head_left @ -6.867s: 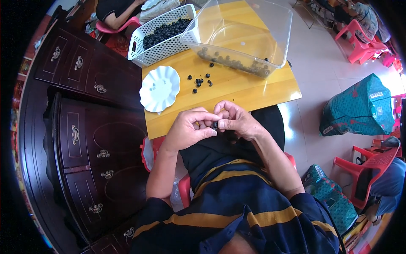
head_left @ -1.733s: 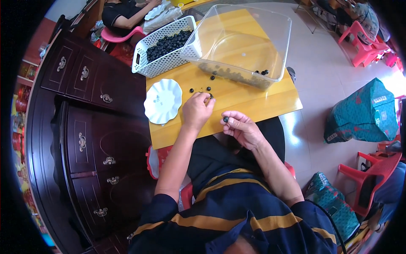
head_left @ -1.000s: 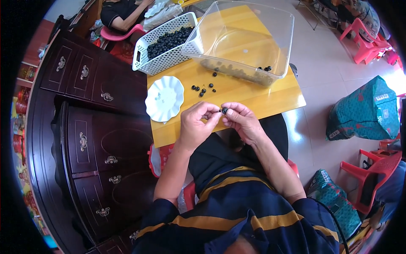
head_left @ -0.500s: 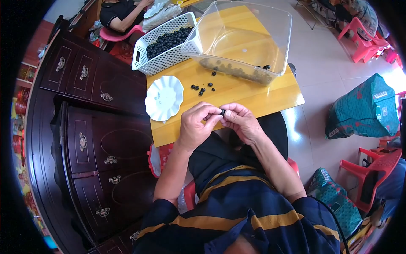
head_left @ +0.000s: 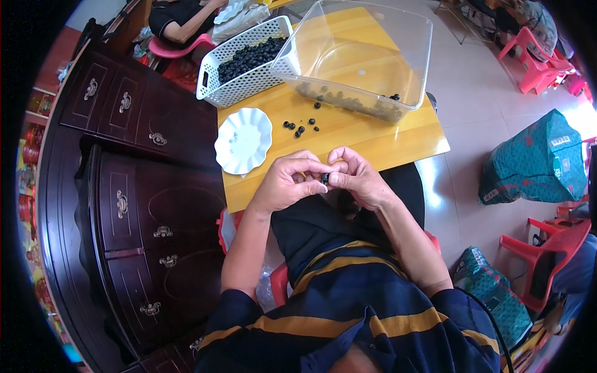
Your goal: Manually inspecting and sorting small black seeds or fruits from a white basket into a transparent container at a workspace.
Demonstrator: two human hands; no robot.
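Ball, small, dark and glossy, sits by the near edge of the desk, pinched between the fingers of the left hand and those of the right hand. It looks light; whether it is stiff or soft is hard to tell. Its smooth roundness probably makes it slippery, so opposite sides at its widest seem the surest hold, pressed gently.

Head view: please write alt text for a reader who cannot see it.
A person's left hand and right hand hold a small black bead-like piece at a wooden table. On the table are similar pieces, a scalloped white plate, a perforated white basket of them and a clear plastic tub.
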